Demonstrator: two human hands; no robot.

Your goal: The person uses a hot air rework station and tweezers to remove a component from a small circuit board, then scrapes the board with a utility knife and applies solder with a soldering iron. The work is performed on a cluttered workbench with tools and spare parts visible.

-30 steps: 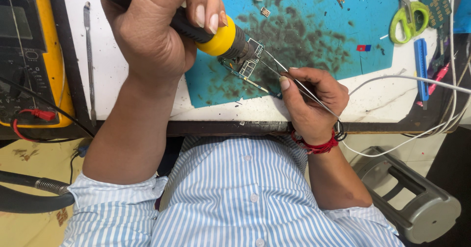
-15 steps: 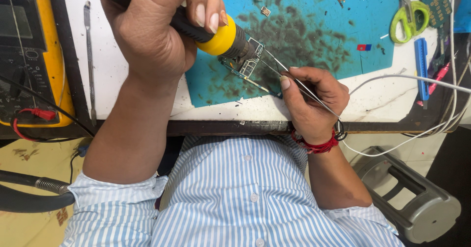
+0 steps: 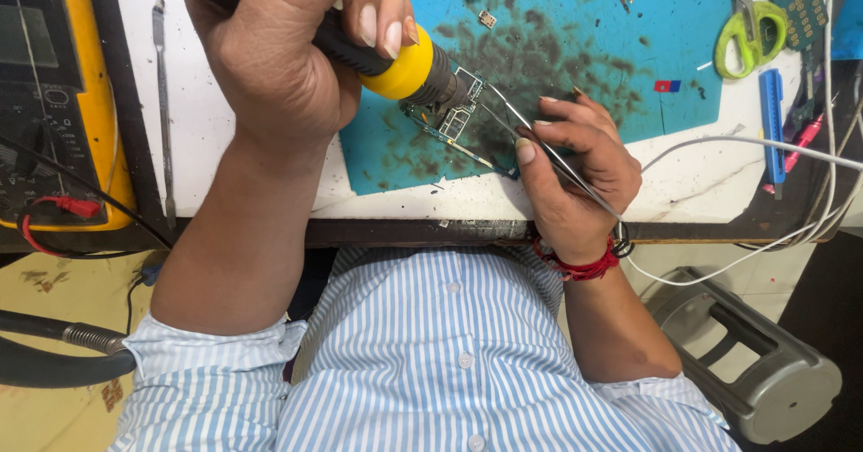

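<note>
Yellow marks the collar of the black-handled hot tool (image 3: 409, 67) that the left hand (image 3: 288, 57) grips in a closed fist, its dark nozzle lying right over the small circuit board (image 3: 449, 115). That board rests on the blue mat (image 3: 575, 30), near the worktop's (image 3: 252, 128) front edge and just ahead of the person's striped shirt (image 3: 431, 353). The right hand (image 3: 575, 169) is closed in a pinch around thin metal tweezers (image 3: 530, 137), whose tips reach in to the board's right side, close under the nozzle (whether they actually touch a part is too small to tell).

As a judgement, the work on the board looks to be mid-course: both tools are applied at one spot, nothing has been lifted clear in the tweezers, and the board is bare rather than housed. Dark smears cover the mat around it, and a few tiny loose parts lie further up.

Off to the sides sit a yellow meter (image 3: 54, 101) with red and black leads, a slim metal pry tool (image 3: 162, 101), green-handled scissors (image 3: 751, 21) and white cables (image 3: 764, 142).
</note>
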